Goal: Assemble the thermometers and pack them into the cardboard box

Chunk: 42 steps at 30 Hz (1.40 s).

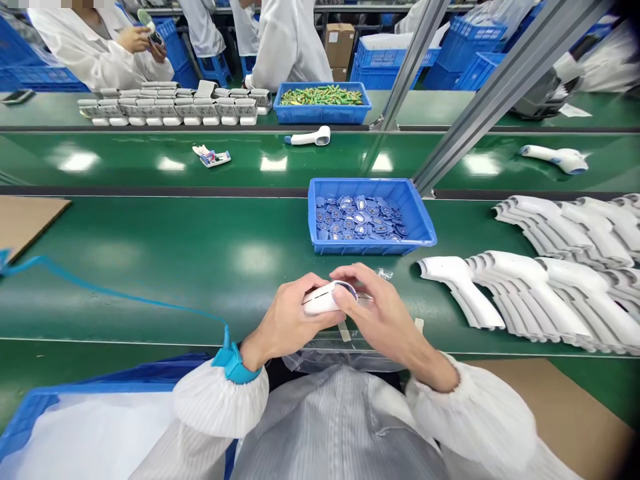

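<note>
Both of my hands are wrapped round one white plastic housing (320,301) above the near edge of the green bench. My left hand (291,313), with a blue strap at its wrist, grips the left side. My right hand (379,310) holds the right end, its thumb on a dark-rimmed opening. The lower part of the housing is hidden by my fingers. Just beyond my hands, a blue bin (373,247) holds many small blue oval parts. Rows of white handle-shaped shells (463,283) lie to the right.
A metal post (465,137) slants up beside the bin. Single devices (311,137) lie on the belt beyond. A blue cord (125,300) crosses the bench at left, near a cardboard sheet (25,220). Across the line, a person (95,47) holds a part.
</note>
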Motion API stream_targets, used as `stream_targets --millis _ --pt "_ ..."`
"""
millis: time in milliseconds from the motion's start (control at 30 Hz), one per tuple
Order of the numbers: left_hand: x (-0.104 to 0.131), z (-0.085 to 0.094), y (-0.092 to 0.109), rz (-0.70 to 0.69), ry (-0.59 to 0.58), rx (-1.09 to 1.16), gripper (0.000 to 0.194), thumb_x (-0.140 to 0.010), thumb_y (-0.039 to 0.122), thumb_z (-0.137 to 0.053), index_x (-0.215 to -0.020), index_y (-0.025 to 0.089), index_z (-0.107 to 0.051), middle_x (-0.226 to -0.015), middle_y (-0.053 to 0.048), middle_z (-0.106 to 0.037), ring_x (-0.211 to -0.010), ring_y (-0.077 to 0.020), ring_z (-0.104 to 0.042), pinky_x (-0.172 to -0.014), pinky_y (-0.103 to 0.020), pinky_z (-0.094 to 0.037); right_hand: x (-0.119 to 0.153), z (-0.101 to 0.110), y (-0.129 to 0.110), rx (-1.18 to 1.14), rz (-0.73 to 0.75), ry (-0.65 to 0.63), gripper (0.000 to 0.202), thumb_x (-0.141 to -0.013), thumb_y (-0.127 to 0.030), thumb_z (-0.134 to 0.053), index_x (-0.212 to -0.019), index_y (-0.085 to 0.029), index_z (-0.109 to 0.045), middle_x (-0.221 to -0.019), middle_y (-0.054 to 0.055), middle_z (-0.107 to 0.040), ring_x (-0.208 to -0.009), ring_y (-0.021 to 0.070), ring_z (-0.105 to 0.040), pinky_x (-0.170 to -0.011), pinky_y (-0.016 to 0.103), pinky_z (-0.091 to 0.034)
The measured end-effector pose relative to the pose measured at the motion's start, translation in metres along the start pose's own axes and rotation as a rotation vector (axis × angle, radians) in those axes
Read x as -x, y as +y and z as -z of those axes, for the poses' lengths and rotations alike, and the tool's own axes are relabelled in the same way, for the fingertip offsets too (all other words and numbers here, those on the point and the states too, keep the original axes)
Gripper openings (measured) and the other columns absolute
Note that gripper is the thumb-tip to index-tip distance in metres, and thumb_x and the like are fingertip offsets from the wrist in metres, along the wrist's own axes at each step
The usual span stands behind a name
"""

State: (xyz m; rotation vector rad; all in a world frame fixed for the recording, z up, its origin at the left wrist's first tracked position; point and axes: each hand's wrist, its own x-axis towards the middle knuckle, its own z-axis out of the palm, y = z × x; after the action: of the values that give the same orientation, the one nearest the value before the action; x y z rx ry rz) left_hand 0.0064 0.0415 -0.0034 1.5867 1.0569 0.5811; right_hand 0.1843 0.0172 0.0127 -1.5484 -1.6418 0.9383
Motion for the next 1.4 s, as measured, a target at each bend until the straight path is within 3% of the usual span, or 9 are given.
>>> stream_targets --millis 133,333,567,867,967,1067,1200,1267,1400 --pt "0.002 -0.005 0.009 -0.022 -0.012 -0.006 0.028 -0.082 0.028 -0.069 -0.106 0.016 -0.062 -0.094 -0.002 -0.07 -0.077 -0.0151 -0.06 -0.065 -0.024 -0.045 -0.015 -0.032 -0.02 0.197 0.058 0.329 0.044 -0.096 -0.04 -0.055 -0.06 -0.02 -0.042 -0.06 -0.004 -0.046 -0.056 0.0094 -0.041 -0.061 0.027 -0.033" --pt "0.002 -0.014 -0.001 -0.082 -0.023 -0.345 0.01 -0.078 0.015 -0.055 -0.082 0.015 -0.064 -0.071 -0.005 -0.068 -0.058 -0.0162 -0.057 -0.055 -0.027 -0.035 -0.022 -0.049 -0.02 0.487 0.198 0.311 0.05 -0.1 -0.035 -0.046 -0.054 -0.018 -0.036 -0.053 -0.003 -0.041 -0.052 0.0088 -0.031 -0.055 0.03 -0.02" --pt "0.009 -0.001 -0.005 0.046 -0.09 -0.127 0.034 -0.081 0.049 -0.071 -0.087 0.017 -0.06 -0.08 -0.003 -0.069 -0.063 -0.0158 -0.059 -0.053 -0.025 -0.038 -0.02 -0.038 -0.018 0.327 0.06 0.519 0.053 -0.1 -0.039 -0.046 -0.051 -0.018 -0.045 -0.05 -0.003 -0.046 -0.049 0.0081 -0.038 -0.055 0.027 -0.026" --pt "0.008 -0.022 -0.007 0.032 0.1 -0.248 0.018 -0.083 0.027 -0.061 -0.098 0.016 -0.06 -0.081 -0.006 -0.071 -0.063 -0.0188 -0.061 -0.057 -0.028 -0.038 -0.022 -0.05 -0.015 0.501 0.022 0.403 0.058 -0.1 -0.041 -0.043 -0.05 -0.018 -0.059 -0.05 0.001 -0.06 -0.048 0.0101 -0.048 -0.055 0.029 -0.025" --pt "0.009 -0.007 -0.003 0.057 0.053 -0.193 0.019 -0.088 0.036 -0.06 -0.093 0.018 -0.06 -0.075 -0.001 -0.068 -0.058 -0.0153 -0.057 -0.054 -0.026 -0.037 -0.035 -0.035 -0.018 0.409 0.017 0.244 0.059 -0.1 -0.047 -0.044 -0.052 -0.019 -0.064 -0.053 0.0 -0.063 -0.05 0.0108 -0.053 -0.055 0.027 -0.029" --pt "0.016 0.03 -0.003 0.092 0.038 -0.287 0.024 -0.089 0.044 -0.063 -0.089 0.019 -0.062 -0.073 0.002 -0.066 -0.061 -0.0149 -0.056 -0.055 -0.026 -0.038 -0.068 -0.001 -0.018 0.304 0.015 0.119 0.054 -0.101 -0.049 -0.045 -0.066 -0.019 -0.074 -0.064 0.0 -0.071 -0.06 0.0128 -0.063 -0.062 0.025 -0.04" --pt "0.018 0.067 -0.004 0.03 0.17 -0.56 0.036 -0.085 0.033 -0.072 -0.117 0.024 -0.059 -0.109 0.0 -0.071 -0.094 -0.0212 -0.065 -0.08 -0.031 -0.047 -0.136 0.032 -0.001 0.592 0.069 0.011 0.024 -0.098 -0.022 -0.054 -0.102 -0.017 -0.077 -0.106 0.004 -0.077 -0.096 0.0167 -0.069 -0.089 0.025 -0.045" --pt "0.009 0.065 -0.002 -0.066 0.18 -0.819 0.043 -0.084 0.029 -0.074 -0.122 0.022 -0.057 -0.115 -0.005 -0.07 -0.103 -0.0265 -0.064 -0.087 -0.037 -0.046 -0.166 0.029 0.011 0.662 0.057 -0.088 0.024 -0.093 -0.018 -0.061 -0.112 -0.018 -0.075 -0.114 0.005 -0.076 -0.105 0.0174 -0.068 -0.093 0.025 -0.045" --pt "-0.014 0.044 0.002 -0.165 -0.015 -1.248 0.015 -0.092 0.027 -0.064 -0.098 0.013 -0.065 -0.092 -0.013 -0.071 -0.09 -0.0319 -0.064 -0.078 -0.042 -0.044 -0.2 0.003 0.023 0.718 -0.029 -0.132 0.032 -0.079 -0.022 -0.079 -0.109 -0.01 -0.075 -0.1 0.015 -0.077 -0.098 0.0247 -0.07 -0.086 0.03 -0.049"
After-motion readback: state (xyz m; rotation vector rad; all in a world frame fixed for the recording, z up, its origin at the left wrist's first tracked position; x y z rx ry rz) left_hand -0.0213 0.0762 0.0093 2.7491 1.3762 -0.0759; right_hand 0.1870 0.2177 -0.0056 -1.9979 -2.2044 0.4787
